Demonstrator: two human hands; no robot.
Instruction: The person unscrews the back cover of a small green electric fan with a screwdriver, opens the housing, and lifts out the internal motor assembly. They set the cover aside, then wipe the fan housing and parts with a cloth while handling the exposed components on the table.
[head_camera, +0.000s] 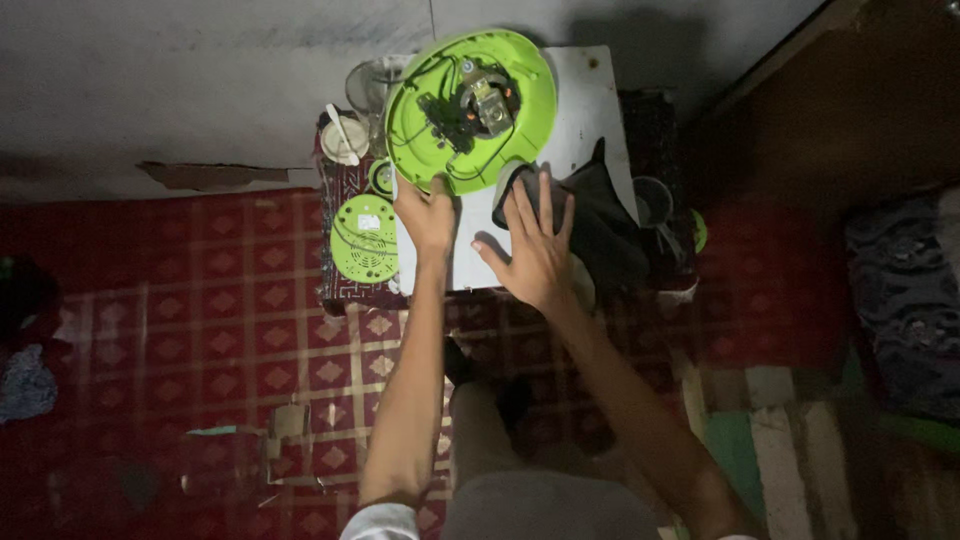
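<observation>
A round green appliance shell lies open on a white board, showing a small motor and wires inside. My left hand grips the shell's near rim. My right hand rests flat with fingers spread on a dark cloth lying on the board beside the shell. A smaller round green vented cover lies to the left of my left hand.
A white bowl with a spoon-like tool and a clear container sit left of the shell. A grey cup stands right of the cloth. Red patterned fabric covers the floor; a dark bundle lies at right.
</observation>
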